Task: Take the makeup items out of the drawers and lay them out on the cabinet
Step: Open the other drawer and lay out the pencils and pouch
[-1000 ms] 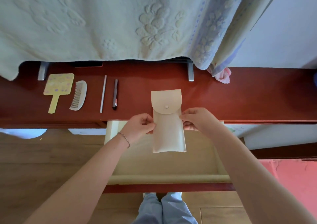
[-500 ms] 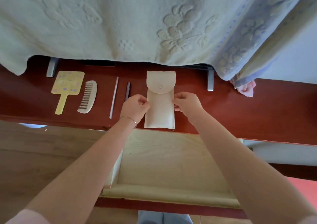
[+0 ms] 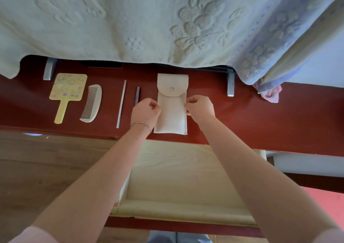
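A cream fabric pouch [image 3: 172, 110] with a snap flap lies flat on the dark red cabinet top [image 3: 242, 116]. My left hand [image 3: 146, 110] pinches its left edge and my right hand [image 3: 200, 107] pinches its right edge. To the left of the pouch lie a dark pencil [image 3: 137, 95], partly hidden by my left hand, a thin grey stick [image 3: 121, 104], a cream comb [image 3: 92, 103] and a yellow hand mirror [image 3: 67, 93]. Below the cabinet edge the pale wooden drawer [image 3: 178, 211] stands pulled out, with nothing seen inside it.
A pale embossed blanket [image 3: 130, 19] hangs over the back of the cabinet, above the row of items. Two grey metal brackets [image 3: 230, 86] stand under it. A pink cloth [image 3: 270, 94] lies at the right. Wooden floor [image 3: 37, 168] shows at the left.
Both hands carried the pouch up from over the drawer onto the cabinet top, to the right of the dark pencil, where it now lies flat.
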Demonstrator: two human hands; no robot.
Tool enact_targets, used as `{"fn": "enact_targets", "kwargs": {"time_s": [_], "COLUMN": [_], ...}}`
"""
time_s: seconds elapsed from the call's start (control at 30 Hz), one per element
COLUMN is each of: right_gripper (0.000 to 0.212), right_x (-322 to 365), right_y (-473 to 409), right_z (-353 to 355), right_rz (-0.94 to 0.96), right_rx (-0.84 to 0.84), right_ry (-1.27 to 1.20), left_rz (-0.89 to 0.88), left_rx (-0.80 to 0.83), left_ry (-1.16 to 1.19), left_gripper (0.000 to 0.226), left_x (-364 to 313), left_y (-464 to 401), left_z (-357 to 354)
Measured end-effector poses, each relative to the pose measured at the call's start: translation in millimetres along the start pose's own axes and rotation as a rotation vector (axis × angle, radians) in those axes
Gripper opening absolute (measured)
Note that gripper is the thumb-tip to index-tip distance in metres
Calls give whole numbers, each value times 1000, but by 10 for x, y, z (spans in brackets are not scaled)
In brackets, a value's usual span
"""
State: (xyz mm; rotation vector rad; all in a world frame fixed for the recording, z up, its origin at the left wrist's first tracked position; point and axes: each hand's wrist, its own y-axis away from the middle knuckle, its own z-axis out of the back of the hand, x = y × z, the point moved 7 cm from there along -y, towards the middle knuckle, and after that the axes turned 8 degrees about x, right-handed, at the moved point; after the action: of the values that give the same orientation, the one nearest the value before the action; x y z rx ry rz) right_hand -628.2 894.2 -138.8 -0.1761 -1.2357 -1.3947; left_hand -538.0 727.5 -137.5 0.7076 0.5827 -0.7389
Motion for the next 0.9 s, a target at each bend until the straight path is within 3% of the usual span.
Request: {"fn": "enact_targets", "kwargs": {"time_s": [0.17,0.27,0.4,0.6,0.9], "right_gripper": [13,23,27,31,49], "right_x": [56,31,-137,-560,-1227], "right_y": [71,233,663,1293,1745], "right_z": [39,177,287,165,63], "right_rz": [43,83,214,563,611], "right_rx": [-4,-38,-73,-122,-7], "right_ry": [90,149,251,530,802], "left_rz": [-1,-29,-274,-764,-912], "left_rx": [35,28,-44,-4,250], "left_ry": [2,26,-38,-368,-664], "left_gripper": [23,26,31,37,57], "left_x": [-5,13,-102,-214,156], "left_y": [50,142,453,1181,1819], "left_z": [16,74,142,-181,-791]}}
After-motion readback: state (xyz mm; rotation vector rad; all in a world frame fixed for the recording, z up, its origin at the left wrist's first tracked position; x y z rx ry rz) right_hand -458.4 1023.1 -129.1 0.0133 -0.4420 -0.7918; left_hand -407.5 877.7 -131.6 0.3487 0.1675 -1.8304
